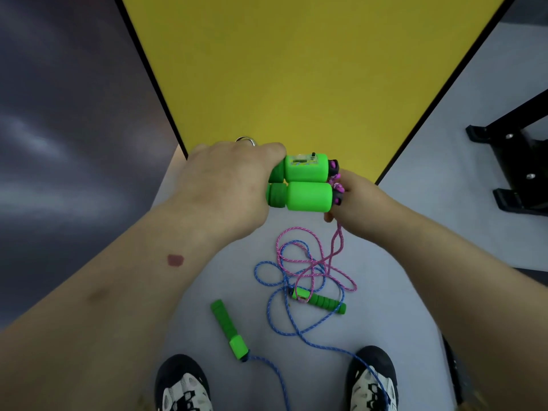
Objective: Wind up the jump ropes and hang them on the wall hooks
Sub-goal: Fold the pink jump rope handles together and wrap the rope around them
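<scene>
My left hand [228, 185] grips two green jump-rope handles [305, 185] held side by side, thick ends pointing right. My right hand [355, 203] pinches the pink rope [338, 232] where it leaves the handles. That pink rope hangs down and lies in loose loops on the grey floor [415, 203]. A second jump rope with a blue cord [275, 315] lies tangled with it. One of its green handles [229, 329] is near my left shoe, the other [320, 301] sits among the loops. No wall hooks are in view.
A yellow panel [296, 69] with black edges stands straight ahead. Black metal frame feet [510, 167] stand on the floor at the right. My two shoes [184, 384] are at the bottom, and the blue cord runs over the right shoe [372, 381].
</scene>
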{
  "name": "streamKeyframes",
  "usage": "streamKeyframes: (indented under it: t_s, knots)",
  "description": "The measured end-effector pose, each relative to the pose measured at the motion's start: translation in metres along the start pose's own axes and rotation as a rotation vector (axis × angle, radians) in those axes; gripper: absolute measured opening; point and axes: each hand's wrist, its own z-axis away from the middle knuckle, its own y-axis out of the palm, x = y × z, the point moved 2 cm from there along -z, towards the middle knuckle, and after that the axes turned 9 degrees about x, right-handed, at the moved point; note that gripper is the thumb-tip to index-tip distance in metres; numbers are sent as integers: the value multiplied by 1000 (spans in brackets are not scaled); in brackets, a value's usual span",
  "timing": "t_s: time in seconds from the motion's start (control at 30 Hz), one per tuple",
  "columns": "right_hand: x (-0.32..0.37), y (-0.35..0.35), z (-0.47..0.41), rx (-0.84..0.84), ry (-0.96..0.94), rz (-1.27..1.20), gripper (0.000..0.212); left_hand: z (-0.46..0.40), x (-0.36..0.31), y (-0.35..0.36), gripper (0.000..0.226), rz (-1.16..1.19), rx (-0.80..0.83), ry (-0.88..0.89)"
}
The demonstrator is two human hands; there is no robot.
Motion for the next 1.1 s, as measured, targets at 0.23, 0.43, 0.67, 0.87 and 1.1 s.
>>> streamKeyframes:
  t_s: [0.23, 0.43, 0.67, 0.87, 1.1]
  knots:
    - [8, 41, -4, 3, 55, 305, 36, 0, 1, 5, 37, -36, -116, -104]
    - [32, 32, 15, 263, 248, 688, 41, 0, 2, 17, 36, -56, -169, -161]
    - [63, -19, 27, 156, 144, 816, 33, 0, -1, 15, 35, -61, -192, -156]
    - [75, -60, 27, 91, 44, 605, 31, 0, -10, 20, 33, -54, -146, -62]
    - [29, -62, -10, -10, -110, -38, 30, 1, -15, 11, 42, -40, -167, 48]
